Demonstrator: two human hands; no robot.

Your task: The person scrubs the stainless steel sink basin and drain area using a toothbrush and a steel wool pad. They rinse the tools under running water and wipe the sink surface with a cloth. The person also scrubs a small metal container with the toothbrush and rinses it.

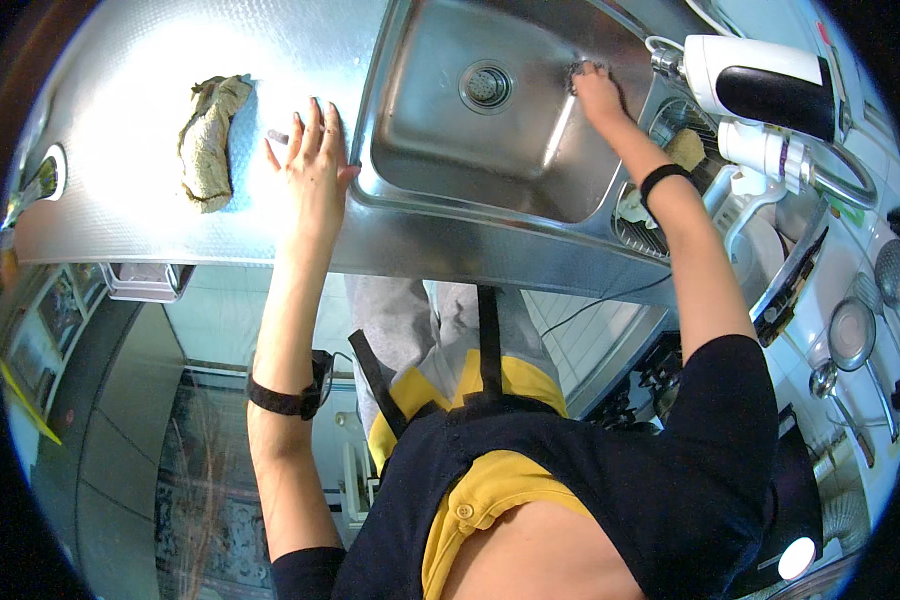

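Inside the stainless steel sink (435, 142), my right hand (596, 91) presses a dark metal scouring pad (574, 78) against the right wall; its fingers are bent over the pad. The round drain strainer (486, 86) lies left of that hand. My left hand (313, 161) rests palm down on the steel counter just left of the sink rim, fingers spread. A small greyish object (277, 136) lies by its fingertips; I cannot tell what it is. Farther left on the counter is a crumpled, folded cloth (211, 146), beige and dark-edged.
A white and black faucet unit (765, 79) with a curved metal spout stands at the sink's right. Beside the sink, a wire rack (641, 234) holds a sponge (685, 150). White dishes (757, 247) stand farther right, near hanging ladles and a strainer (852, 334). A drawer-like tray (142, 281) juts below the counter's left edge.
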